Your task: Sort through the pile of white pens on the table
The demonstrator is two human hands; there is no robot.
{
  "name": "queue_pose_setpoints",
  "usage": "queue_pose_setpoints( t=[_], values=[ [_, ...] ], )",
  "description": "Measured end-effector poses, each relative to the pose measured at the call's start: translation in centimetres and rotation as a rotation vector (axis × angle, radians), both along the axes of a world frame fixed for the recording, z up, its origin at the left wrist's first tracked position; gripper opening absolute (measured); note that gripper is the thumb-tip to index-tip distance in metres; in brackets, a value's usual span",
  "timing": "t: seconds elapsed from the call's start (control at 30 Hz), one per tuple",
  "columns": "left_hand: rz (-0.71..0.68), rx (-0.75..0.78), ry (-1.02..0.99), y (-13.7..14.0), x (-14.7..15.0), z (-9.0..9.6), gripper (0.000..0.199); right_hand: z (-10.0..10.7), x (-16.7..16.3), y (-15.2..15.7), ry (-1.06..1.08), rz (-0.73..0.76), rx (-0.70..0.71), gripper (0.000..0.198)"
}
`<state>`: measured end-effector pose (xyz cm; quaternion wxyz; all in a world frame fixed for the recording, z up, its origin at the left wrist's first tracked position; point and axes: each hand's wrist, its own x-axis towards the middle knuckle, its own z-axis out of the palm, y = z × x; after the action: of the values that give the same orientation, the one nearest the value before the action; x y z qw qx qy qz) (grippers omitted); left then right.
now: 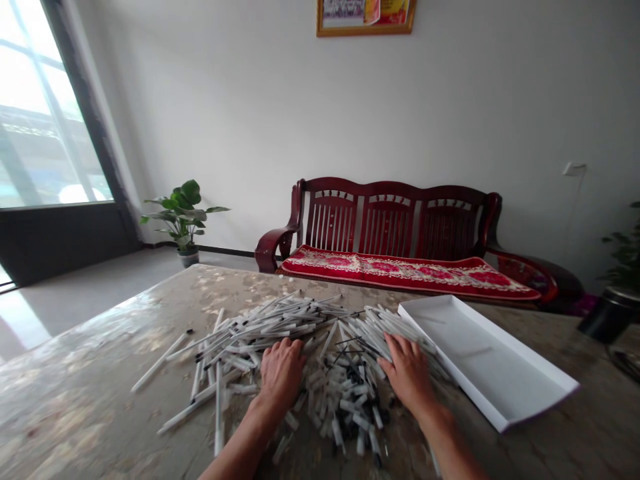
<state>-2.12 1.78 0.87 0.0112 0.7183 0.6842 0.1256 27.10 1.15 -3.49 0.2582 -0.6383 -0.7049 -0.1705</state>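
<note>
My left hand [283, 371] is at the near edge of a heap of white pen barrels [250, 333] with dark tips. Its fingers curl down and look closed; whatever they may hold is hidden beneath them. My right hand [407, 370] rests over a bundle of translucent pen tubes [373, 327], its fingers apart and nothing visibly gripped. Between both hands lies a pile of small clear and black pen caps [350, 400]. To the right of my right hand stands a shallow white box tray [500, 373], touching or very close to the tubes.
The pieces lie on a patterned table [100, 400]. One loose barrel [159, 363] lies apart at the left. Beyond the table are a dark red wooden bench [390, 220] and a potted plant [185, 213]. A black pot [607, 313] stands at the right.
</note>
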Motion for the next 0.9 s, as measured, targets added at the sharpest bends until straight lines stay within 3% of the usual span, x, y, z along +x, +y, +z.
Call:
queue_pose_setpoints(
  t=[0.1,0.2,0.27,0.37,0.47,0.7,0.9],
  values=[
    [-0.049,0.065,-0.052,-0.2,0.1,0.2,0.022,0.8,-0.2,-0.1,0.095,0.093,0.095,0.043],
    [-0.192,0.205,-0.148,-0.8,0.7,0.2,0.024,2.4,-1.1,-0.9,0.250,0.214,0.134,0.029],
    [-0.323,0.297,-0.165,-1.3,1.4,-0.1,0.023,3.7,-2.4,-1.9,0.400,0.279,0.035,0.028],
    [-0.504,0.400,-0.157,-2.0,2.5,-0.7,0.021,5.0,-4.6,-3.4,0.508,0.266,-0.209,0.042],
    [-0.593,0.458,-0.168,-2.4,3.2,-1.1,0.019,5.3,-6.2,-4.2,0.549,0.292,-0.301,0.049],
    [-0.583,0.495,-0.152,-1.3,2.8,-0.9,0.015,3.8,-5.9,-2.3,0.804,0.309,-0.324,0.048],
    [-0.551,0.333,-0.141,0.2,2.5,-0.7,0.013,2.9,-5.7,-1.1,0.876,0.313,-0.263,0.044]
  ],
)
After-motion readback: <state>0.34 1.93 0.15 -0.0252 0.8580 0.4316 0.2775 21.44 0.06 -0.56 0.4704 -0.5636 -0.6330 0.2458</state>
